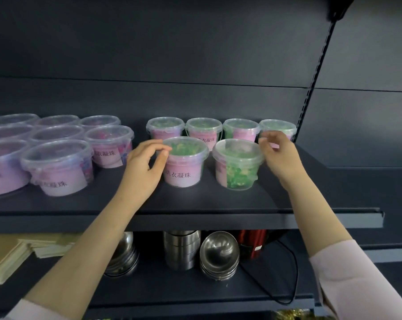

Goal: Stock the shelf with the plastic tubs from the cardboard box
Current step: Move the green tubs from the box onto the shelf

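**Two green tubs being set in the front row**

The left hand (pixel 144 167) pinches the lid rim of the left front tub (pixel 184 167), which stands just to its right on the shelf (pixel 195 204). The right hand (pixel 281 155) bunches its fingertips at the rim of the right front tub (pixel 237 167), to its left; I cannot tell whether it grips. This looks like the placing step. Next, both hands need to let go cleanly without tipping the tubs.

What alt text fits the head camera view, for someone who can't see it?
Bare hands reach onto a dark shelf: the left hand pinches the lid rim of the left front tub, the right hand curls beside the right front tub. Green-filled tubs stand behind, purple tubs leftward.
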Demonstrator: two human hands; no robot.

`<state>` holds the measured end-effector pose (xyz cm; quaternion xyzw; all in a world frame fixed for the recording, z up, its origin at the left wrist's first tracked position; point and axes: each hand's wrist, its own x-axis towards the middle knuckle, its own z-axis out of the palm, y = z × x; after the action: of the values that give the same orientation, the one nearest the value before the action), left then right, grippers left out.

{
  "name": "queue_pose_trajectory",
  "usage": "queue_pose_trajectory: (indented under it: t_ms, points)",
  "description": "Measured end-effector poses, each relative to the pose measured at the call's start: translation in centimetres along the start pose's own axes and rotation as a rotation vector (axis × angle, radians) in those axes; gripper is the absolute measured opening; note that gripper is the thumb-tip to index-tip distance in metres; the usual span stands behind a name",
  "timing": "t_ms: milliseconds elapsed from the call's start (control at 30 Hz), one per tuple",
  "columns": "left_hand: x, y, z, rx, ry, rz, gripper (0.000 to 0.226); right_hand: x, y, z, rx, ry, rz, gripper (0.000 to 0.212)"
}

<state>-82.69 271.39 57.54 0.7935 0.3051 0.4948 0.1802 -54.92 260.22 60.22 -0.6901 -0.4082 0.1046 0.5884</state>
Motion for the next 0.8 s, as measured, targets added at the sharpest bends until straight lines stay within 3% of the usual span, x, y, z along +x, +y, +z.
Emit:
queue_pose_trajectory:
  t_ms: [67, 167, 300, 433, 567, 667, 800]
  points:
    - [0.0, -0.1, 0.0, 0.026, 0.000, 0.007, 0.018, 0.0, 0.1, -0.2, -0.033, -0.009, -0.023, 0.027]
    - [0.0, 0.0, 0.2, 0.033, 0.000, 0.007, 0.015, -0.4, 0.0, 0.2, -0.037, -0.164, -0.037, 0.029]
    - [0.6, 0.2, 0.4, 0.064, -0.013, -0.007, 0.016, -0.4, -0.9, 0.3, -0.148, -0.035, -0.131, 0.015]
    - [1.5, -0.1, 0.5, 0.115, -0.066, 0.033, 0.019, -1.0, -1.0, 1.1, -0.315, -0.177, -0.249, 0.016]
    - [2.7, -0.3, 1.1, 0.081, -0.064, -0.021, 0.019, 0.8, -0.4, 1.4, -0.123, -0.249, -0.139, 0.023]
    - [2.7, -1.3, 1.4, 0.088, -0.063, 0.045, 0.017, 1.9, 0.8, 2.3, -0.085, -0.231, -0.200, 0.028]
    - [2.8, -2.3, 1.8, 0.139, -0.060, 0.079, 0.031, 2.5, 2.4, 2.9, -0.044, -0.165, -0.242, 0.030]
